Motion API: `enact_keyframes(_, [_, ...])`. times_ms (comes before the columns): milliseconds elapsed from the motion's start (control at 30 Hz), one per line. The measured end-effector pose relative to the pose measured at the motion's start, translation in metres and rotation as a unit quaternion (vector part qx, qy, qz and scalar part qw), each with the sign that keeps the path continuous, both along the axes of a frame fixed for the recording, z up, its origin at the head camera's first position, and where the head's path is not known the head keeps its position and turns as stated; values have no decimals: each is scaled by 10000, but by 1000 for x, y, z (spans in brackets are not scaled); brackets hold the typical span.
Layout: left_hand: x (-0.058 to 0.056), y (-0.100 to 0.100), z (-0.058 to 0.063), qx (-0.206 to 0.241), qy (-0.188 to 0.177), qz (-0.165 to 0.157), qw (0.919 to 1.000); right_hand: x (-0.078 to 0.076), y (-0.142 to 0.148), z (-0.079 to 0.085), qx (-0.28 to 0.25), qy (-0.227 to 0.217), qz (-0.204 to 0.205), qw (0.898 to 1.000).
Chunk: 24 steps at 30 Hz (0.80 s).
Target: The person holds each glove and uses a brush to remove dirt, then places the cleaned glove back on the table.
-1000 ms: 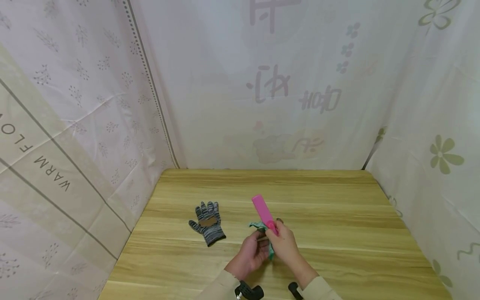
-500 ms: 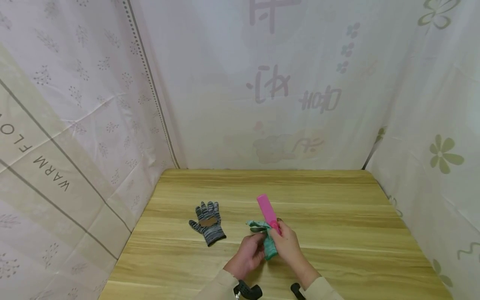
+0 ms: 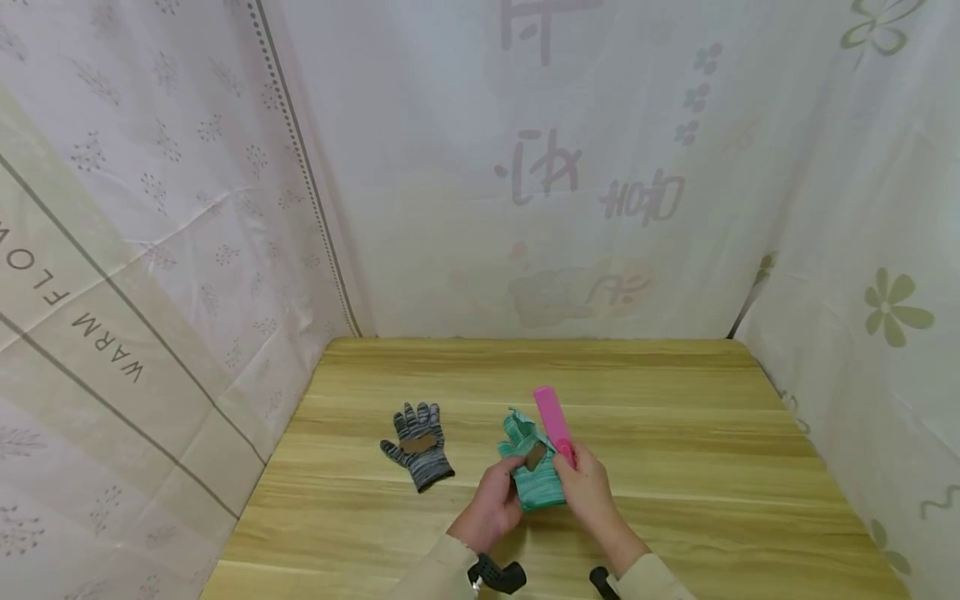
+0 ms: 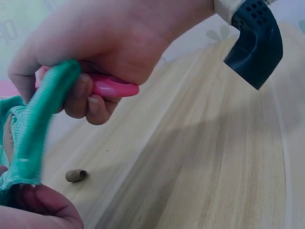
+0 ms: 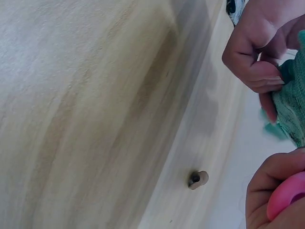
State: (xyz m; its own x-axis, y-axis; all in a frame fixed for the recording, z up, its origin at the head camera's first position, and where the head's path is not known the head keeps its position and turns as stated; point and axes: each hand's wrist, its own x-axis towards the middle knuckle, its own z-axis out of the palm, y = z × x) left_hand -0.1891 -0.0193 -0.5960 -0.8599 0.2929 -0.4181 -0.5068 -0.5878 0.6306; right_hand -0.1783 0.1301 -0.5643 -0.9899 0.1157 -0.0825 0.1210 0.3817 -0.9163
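Note:
Between the hands, clear of the tabletop in the wrist views, is a green knitted glove (image 3: 542,490) with a brown patch or band across it. My left hand (image 3: 489,505) grips its left edge, thumb on top. My right hand (image 3: 591,493) pinches the glove's other side and also holds a flat pink tool (image 3: 553,415). That tool points away from me; its handle (image 4: 114,87) has a rounded loop in the left wrist view, and its exact kind is unclear. Fingers hide part of the handle and the glove's edges.
A grey-and-black striped glove (image 3: 429,470) with a brown band lies flat on the wooden table (image 3: 675,417), left of the hands. A small brown rolled piece (image 4: 75,175) lies on the table below the hands. Patterned curtains (image 3: 450,208) enclose the table's back and sides.
The green glove, crumpled between the hands before, has been opened out so its fingers and brown patch show. The right hand and pink tool have shifted slightly right. The grey glove stays put.

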Motion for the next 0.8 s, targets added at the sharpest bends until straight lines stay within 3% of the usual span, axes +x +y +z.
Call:
enact_keyframes(200, [-1,0,1,147,-92,194,9997,-2,3,-5,77,89,-157,9998])
enact_keyframes(367, [-1,-1,2,512,44,-109,9986,-3,5,-7,132,-3,-180,9998])
enact_keyframes(500, [-2,0,5,561,285,-298,9976,-3,6,-8,168,-24,-169,9997])
enact_keyframes(800, [-1,3,4,460,728,35,9963,-3,8,-8,266,-71,-331,9991])
